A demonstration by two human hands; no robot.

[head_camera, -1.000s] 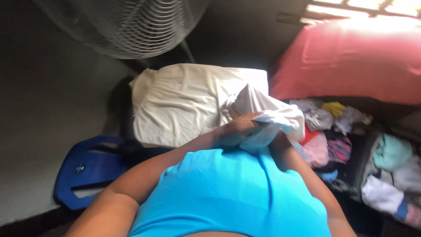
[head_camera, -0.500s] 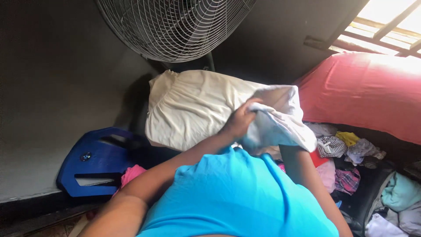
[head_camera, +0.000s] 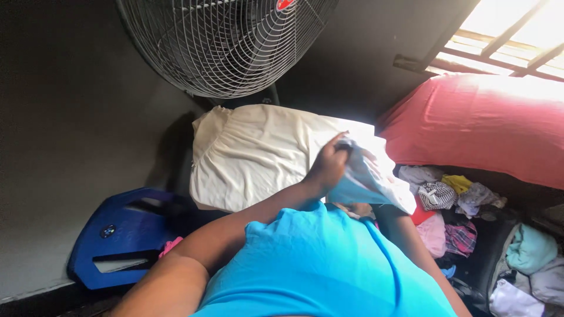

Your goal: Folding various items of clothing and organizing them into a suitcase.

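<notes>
My left hand (head_camera: 330, 164) is raised in front of my chest and grips the top edge of a pale blue-white garment (head_camera: 369, 179). The cloth hangs down to the right of the hand. My right hand (head_camera: 356, 209) shows only as a few fingers under the garment's lower edge, so its grip cannot be judged. My turquoise top (head_camera: 320, 264) fills the lower middle of the view. Behind the garment lies a cream bundle of fabric (head_camera: 252, 155).
A large wire-caged fan (head_camera: 226, 44) stands above the cream bundle. A red cushion (head_camera: 476, 126) lies at the right below a bright window. Several loose clothes (head_camera: 452, 199) are piled at the lower right. A blue plastic chair (head_camera: 120, 238) lies at the lower left.
The garment has gone from held low at my chest to lifted and spread to the right. The view has tilted up, showing more of the fan.
</notes>
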